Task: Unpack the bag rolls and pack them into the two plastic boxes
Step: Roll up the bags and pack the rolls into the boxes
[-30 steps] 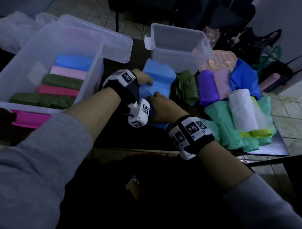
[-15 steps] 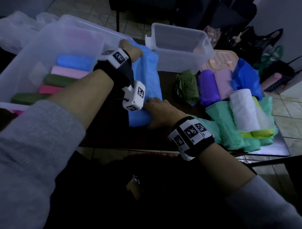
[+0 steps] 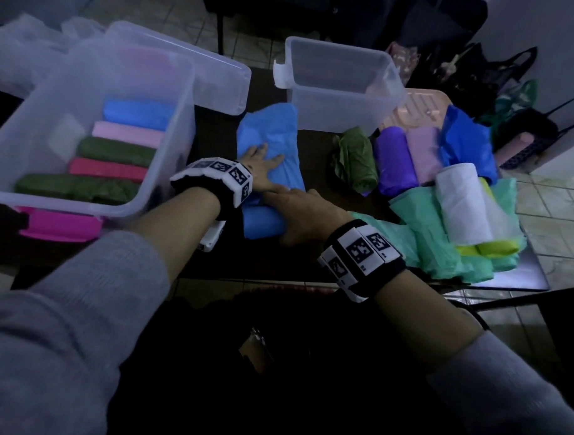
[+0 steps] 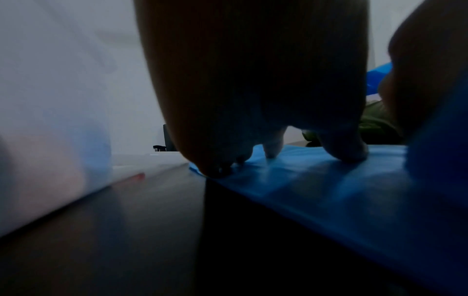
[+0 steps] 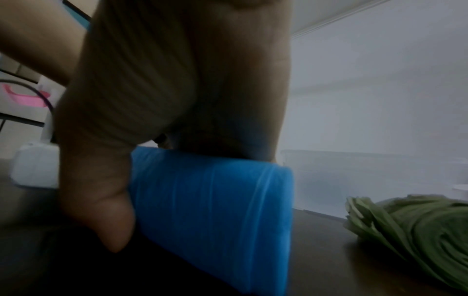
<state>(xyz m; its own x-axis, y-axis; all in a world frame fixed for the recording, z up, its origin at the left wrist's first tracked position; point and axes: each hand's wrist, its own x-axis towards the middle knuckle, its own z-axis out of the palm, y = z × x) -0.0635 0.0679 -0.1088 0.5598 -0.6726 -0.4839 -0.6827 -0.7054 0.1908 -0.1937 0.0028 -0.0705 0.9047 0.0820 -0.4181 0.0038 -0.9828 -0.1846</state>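
Blue plastic, a half-unrolled bag roll [image 3: 271,171], lies mid-bench between the two boxes: left hand [image 3: 259,166] flat, fingers spread on the sheet; right hand [image 3: 303,214] gripping the rolled end. Five rolls fill the left box [image 3: 170,154]; the far box [image 3: 342,79] looks empty, several rolls [image 3: 391,160] waiting. Dim light blurs details.
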